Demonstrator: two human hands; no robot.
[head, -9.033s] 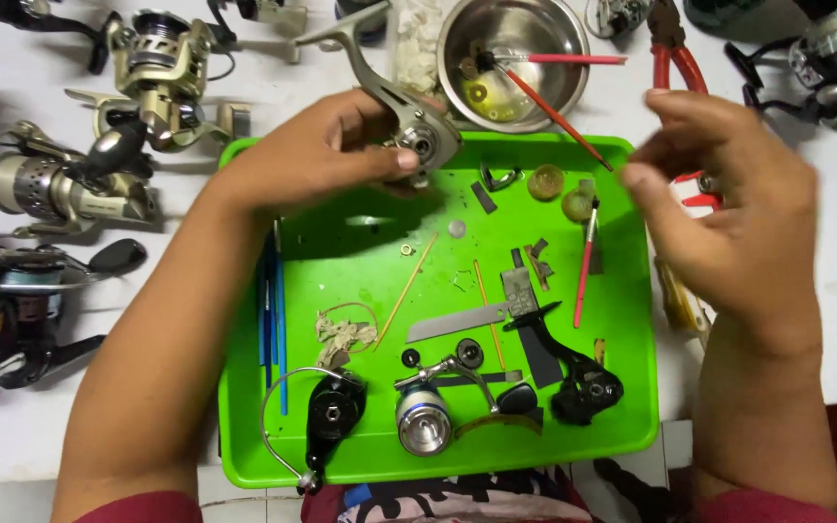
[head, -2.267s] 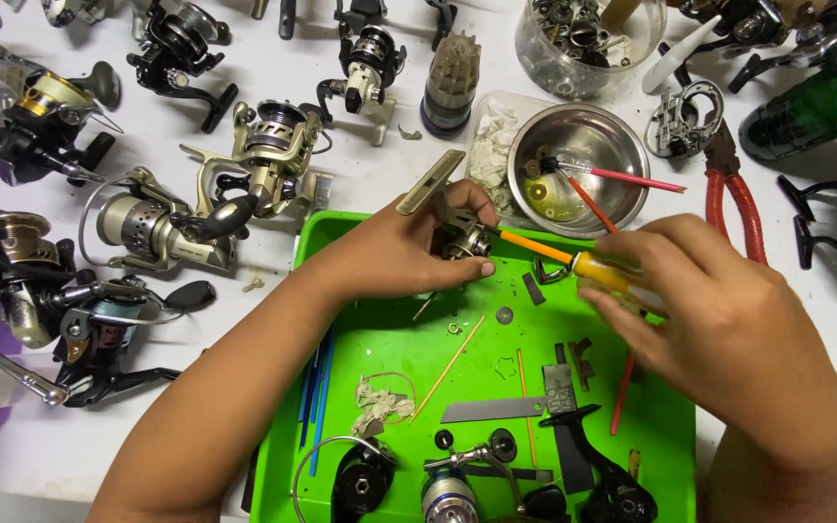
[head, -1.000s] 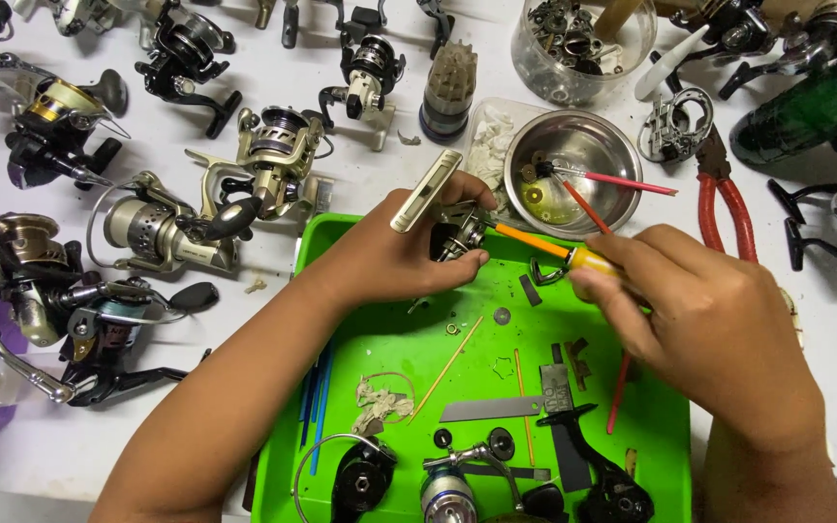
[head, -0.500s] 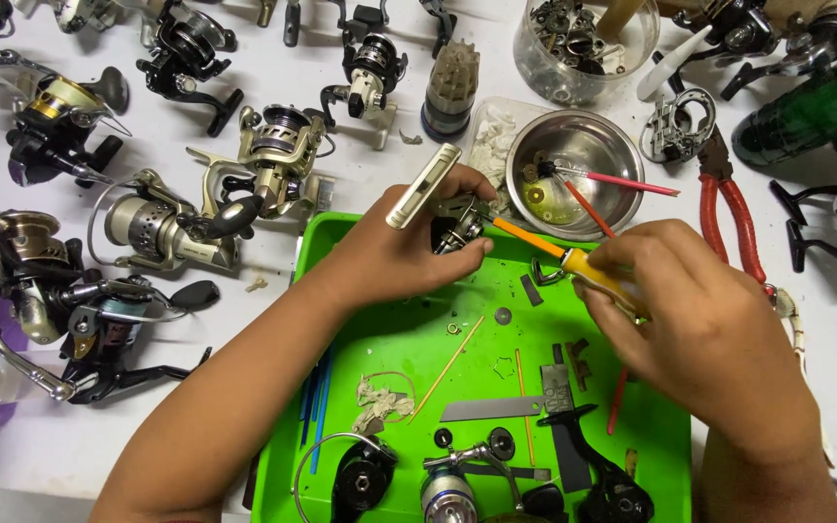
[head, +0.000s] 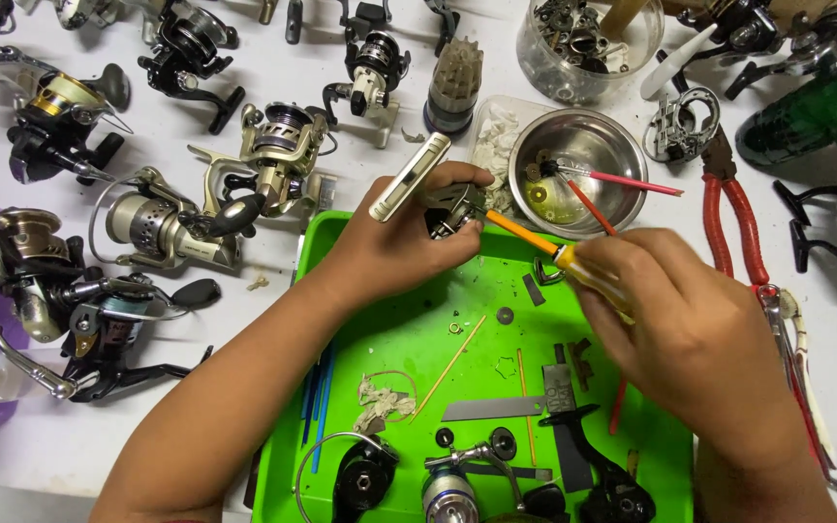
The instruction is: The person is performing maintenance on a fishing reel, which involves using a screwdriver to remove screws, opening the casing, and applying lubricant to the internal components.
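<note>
Left hand (head: 394,254): closed round a reel body (head: 448,208), held over the green tray's (head: 409,339) top edge.
Right hand (head: 695,329): fingers pinched on an orange-and-yellow screwdriver (head: 549,254), tip at the reel body.
Nearby: steel bowl (head: 583,145) just beyond; red pliers (head: 736,228) to the right.

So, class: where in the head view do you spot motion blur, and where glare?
Head view: the right hand is smeared by motion blur; the left hand looks sharper. Glare shines off the steel bowl, and the light is even, with soft shadows on the green tray.
</note>
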